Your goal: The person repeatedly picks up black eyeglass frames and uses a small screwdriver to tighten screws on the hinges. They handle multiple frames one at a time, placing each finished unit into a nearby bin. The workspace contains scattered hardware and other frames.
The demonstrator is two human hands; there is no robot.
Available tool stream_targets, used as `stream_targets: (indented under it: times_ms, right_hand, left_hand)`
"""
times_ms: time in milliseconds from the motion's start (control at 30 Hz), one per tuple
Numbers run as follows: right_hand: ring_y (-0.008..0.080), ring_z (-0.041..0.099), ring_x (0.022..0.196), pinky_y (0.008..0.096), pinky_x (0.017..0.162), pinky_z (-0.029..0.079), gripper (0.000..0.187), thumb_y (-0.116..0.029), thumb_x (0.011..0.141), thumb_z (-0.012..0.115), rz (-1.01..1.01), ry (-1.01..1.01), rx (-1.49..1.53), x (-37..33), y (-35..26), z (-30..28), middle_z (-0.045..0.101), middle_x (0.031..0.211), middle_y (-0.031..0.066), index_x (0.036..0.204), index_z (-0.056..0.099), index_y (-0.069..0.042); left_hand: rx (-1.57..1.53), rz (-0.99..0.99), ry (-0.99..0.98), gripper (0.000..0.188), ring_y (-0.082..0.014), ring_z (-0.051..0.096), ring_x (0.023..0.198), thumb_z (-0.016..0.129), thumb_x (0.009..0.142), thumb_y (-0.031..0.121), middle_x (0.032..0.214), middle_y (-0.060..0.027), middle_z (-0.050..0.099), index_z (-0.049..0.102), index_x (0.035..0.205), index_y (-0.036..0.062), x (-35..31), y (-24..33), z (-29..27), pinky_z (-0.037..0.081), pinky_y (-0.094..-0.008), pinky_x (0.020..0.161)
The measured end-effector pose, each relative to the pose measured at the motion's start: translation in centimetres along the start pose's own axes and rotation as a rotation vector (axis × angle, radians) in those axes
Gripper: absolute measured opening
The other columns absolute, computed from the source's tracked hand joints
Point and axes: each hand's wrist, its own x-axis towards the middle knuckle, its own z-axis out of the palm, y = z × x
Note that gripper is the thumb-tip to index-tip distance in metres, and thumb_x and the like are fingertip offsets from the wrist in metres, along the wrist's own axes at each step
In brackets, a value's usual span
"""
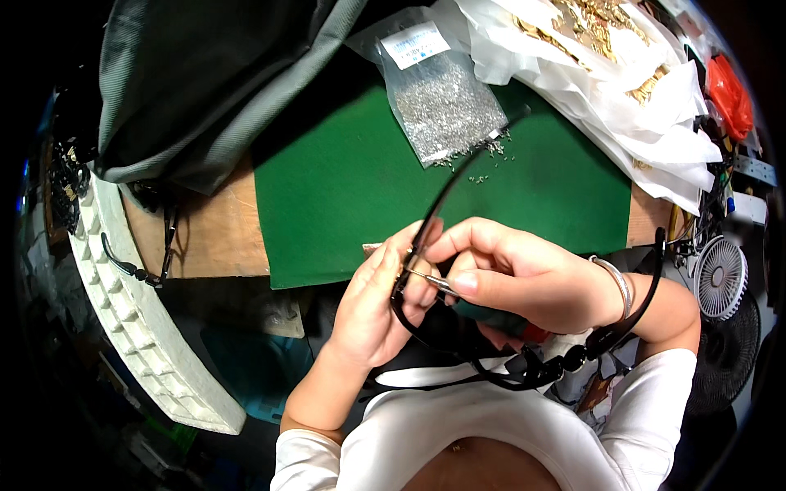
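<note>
A pair of black glasses hangs just in front of the bench edge, one temple reaching up over the green mat and the other bending round on the right. My left hand is closed on the frame near one hinge. Pinched between the thumb and fingers of my right hand is a thin metal screwdriver, its tip pointing left at that hinge. Whether the tip sits in a screw is too small to tell. My left fingers partly cover the hinge.
On the green mat lies a clear bag of tiny metal screws, with several loose screws beside it. White plastic wrapping holds gold-coloured pieces. At left are more black glasses and a white moulded tray; a small fan stands right.
</note>
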Motion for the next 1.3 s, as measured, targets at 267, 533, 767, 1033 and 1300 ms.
stream_targets:
  times_ms: [267, 533, 767, 1033, 1300]
  right_hand:
    - [0.0193, 0.053, 0.076, 0.0287, 0.068, 0.043, 0.027, -0.017, 0.080, 0.056, -0.396, 0.366, -0.900, 1.8, -0.1, -3.0, 0.052, 0.085, 0.0101, 0.099, 0.049, 0.000]
    - [0.0068, 0.050, 0.058, 0.0188, 0.047, 0.042, 0.024, -0.013, 0.079, 0.057, -0.179, 0.379, -0.678, 1.5, -0.6, -2.4, 0.051, 0.083, 0.0051, 0.098, 0.051, 0.000]
    - [0.0080, 0.051, 0.052, 0.0203, 0.046, 0.042, 0.019, -0.012, 0.080, 0.056, -0.313, 0.425, -0.832, 1.2, 0.8, -3.2, 0.049, 0.078, 0.0057, 0.092, 0.052, 0.001]
    - [0.0087, 0.053, 0.049, 0.0199, 0.043, 0.042, 0.016, -0.011, 0.079, 0.057, -0.309, 0.475, -0.845, 2.2, 0.6, -1.9, 0.051, 0.079, 0.0058, 0.088, 0.053, 0.002]
    - [0.0069, 0.049, 0.045, 0.0190, 0.041, 0.039, 0.013, -0.007, 0.080, 0.054, -0.303, 0.522, -0.700, 2.1, 1.1, -2.5, 0.049, 0.064, 0.0018, 0.090, 0.051, 0.002]
  left_hand:
    - [1.463, 1.066, 0.293, 0.043, -0.0212, 0.057, 0.071, 0.057, 0.071, -0.006, 0.084, -0.0120, 0.057, 0.050, 0.114, 0.0003, -1.5, 1.5, -3.6, 0.047, -0.0262, 0.063]
    - [0.912, 1.164, 1.320, 0.042, -0.0095, 0.052, 0.060, 0.044, 0.089, 0.021, 0.085, -0.0104, 0.053, 0.038, 0.122, -0.0036, -9.6, 12.8, -15.7, 0.045, -0.0212, 0.050]
    - [2.025, 1.526, 1.353, 0.056, -0.0324, 0.032, 0.112, 0.054, 0.081, 0.026, 0.118, -0.0207, 0.038, 0.033, 0.124, -0.0027, -6.0, 15.0, -15.0, 0.025, -0.0400, 0.094]
    - [2.347, 0.213, 0.850, 0.027, -0.0385, 0.053, 0.083, 0.052, 0.070, 0.000, 0.084, -0.0208, 0.055, 0.043, 0.095, -0.0024, -8.1, 19.1, -10.7, 0.044, -0.0425, 0.070]
    - [2.184, 0.696, 0.883, 0.033, -0.0361, 0.051, 0.086, 0.048, 0.065, -0.011, 0.087, -0.0186, 0.053, 0.047, 0.095, -0.0002, -17.7, 20.5, -9.6, 0.041, -0.0391, 0.073]
